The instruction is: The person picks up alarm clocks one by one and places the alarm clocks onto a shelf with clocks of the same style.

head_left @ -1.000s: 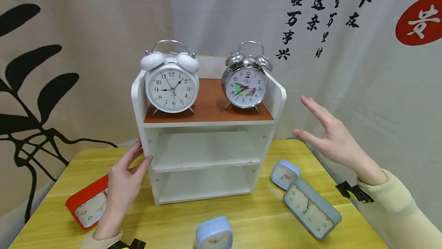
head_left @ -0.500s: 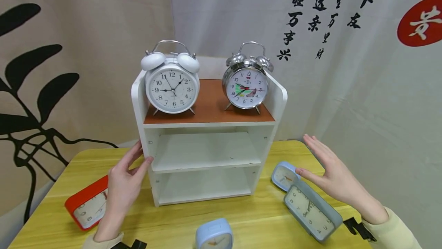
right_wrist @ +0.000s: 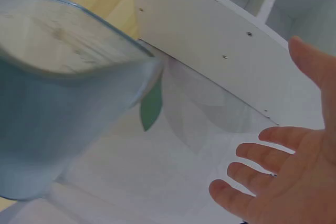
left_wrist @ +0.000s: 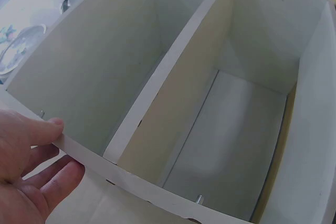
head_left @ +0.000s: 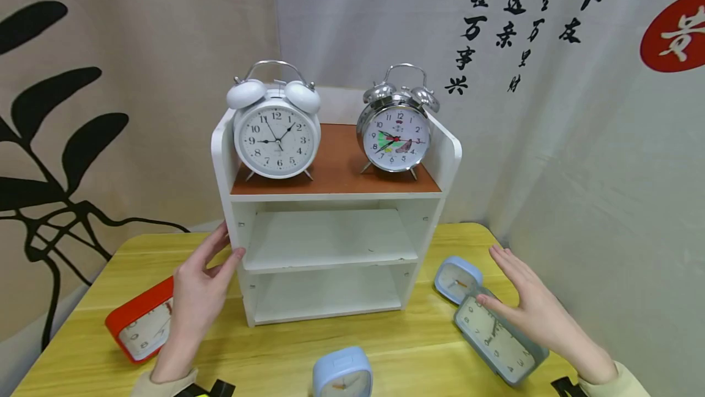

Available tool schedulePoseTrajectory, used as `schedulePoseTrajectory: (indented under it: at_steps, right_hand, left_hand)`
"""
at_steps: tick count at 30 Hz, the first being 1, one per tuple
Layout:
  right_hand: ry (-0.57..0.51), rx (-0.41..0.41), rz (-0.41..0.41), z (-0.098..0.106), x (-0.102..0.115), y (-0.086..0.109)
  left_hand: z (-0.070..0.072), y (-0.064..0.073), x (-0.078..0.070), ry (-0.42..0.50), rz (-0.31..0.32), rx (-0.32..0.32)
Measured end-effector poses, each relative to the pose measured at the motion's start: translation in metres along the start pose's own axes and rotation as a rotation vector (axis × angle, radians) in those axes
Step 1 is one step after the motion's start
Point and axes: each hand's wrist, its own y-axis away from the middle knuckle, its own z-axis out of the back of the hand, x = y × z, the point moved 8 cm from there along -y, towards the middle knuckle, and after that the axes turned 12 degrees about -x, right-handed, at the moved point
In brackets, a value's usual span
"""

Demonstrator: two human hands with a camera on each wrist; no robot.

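A small white shelf (head_left: 330,266) with a brown top board stands upright on the table. At its left side panel, my left hand (head_left: 199,296) pinches the edge, thumb on the front and fingers along the outer face. The same thumb (left_wrist: 48,129) shows on the panel edge in the left wrist view. My right hand (head_left: 542,311) is spread with nothing in it, overlapping the grey rectangular alarm clock (head_left: 492,339) in the head view. Behind that clock lies a small light-blue alarm clock (head_left: 457,279).
On the shelf top stand a white twin-bell alarm clock (head_left: 277,140) and a silver one (head_left: 396,139). A red alarm clock (head_left: 140,323) lies left, partly behind my left wrist. Another light-blue clock (head_left: 343,372) sits at the front of the wooden table (head_left: 264,354).
My right hand has come down from beside the shelf to the grey clock, fingers still extended. The left hand has kept its hold on the shelf panel, and the clocks have stayed put.
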Motion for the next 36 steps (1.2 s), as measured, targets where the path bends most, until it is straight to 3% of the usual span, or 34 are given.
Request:
schedulePoseTrajectory:
  at_steps: [8,24,36]
  right_hand:
    - [0.055,0.102,-0.080,-0.014,-0.016,0.016]
    - [0.204,0.168,-0.122,-0.025,-0.038,0.037]
    - [0.221,0.193,-0.170,-0.033,-0.051,0.047]
  left_hand:
    - [-0.002,0.001,0.001,0.017,0.011,0.012]
    - [0.000,0.000,0.002,0.002,0.016,0.005]
    - [0.000,-0.001,0.003,-0.005,0.009,0.008]
